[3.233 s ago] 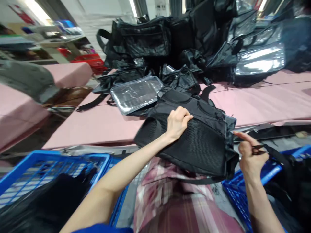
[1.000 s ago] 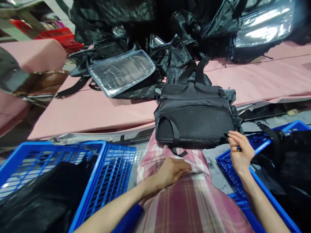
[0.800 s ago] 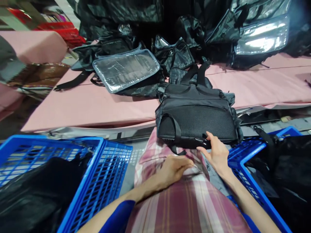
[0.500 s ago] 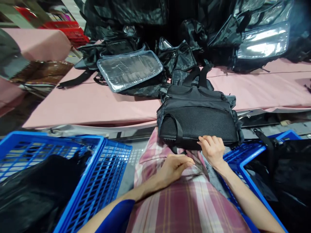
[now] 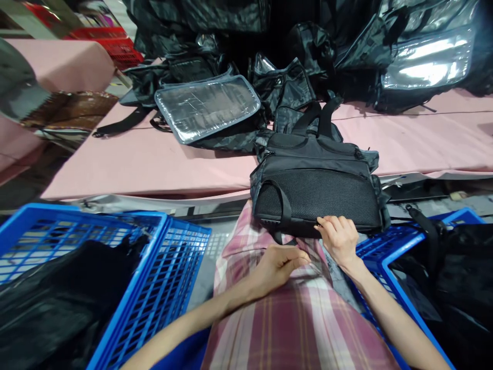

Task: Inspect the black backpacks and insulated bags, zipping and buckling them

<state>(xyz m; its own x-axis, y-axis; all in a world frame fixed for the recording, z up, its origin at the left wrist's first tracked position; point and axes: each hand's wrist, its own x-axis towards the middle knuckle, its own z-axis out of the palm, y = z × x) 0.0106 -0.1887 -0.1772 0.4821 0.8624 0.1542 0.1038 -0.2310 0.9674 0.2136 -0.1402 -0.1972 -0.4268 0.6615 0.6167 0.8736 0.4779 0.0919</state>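
Observation:
A black bag [image 5: 319, 192] with a mesh panel lies over the near edge of the pink-covered table, partly on my lap. Its bottom edge is pinched in my right hand [image 5: 339, 237], thumb and fingers pressed together on the seam. My left hand [image 5: 283, 264] is closed just below the bag, above the plaid apron [image 5: 277, 324]; what its fingertips hold, if anything, is too small to make out. A black strap [image 5: 284, 205] loops across the bag's left part.
Blue baskets with black bags stand at the left [image 5: 154, 257] and right [image 5: 389, 267]. On the pink table [image 5: 185, 174] lie a clear-topped bag [image 5: 208, 108] and several dark bags. A red crate [image 5: 115, 49] is at the back left.
The view has shifted slightly, with the table and bags a little further right. Both hands keep almost the same pose, and the bag stays in my right hand.

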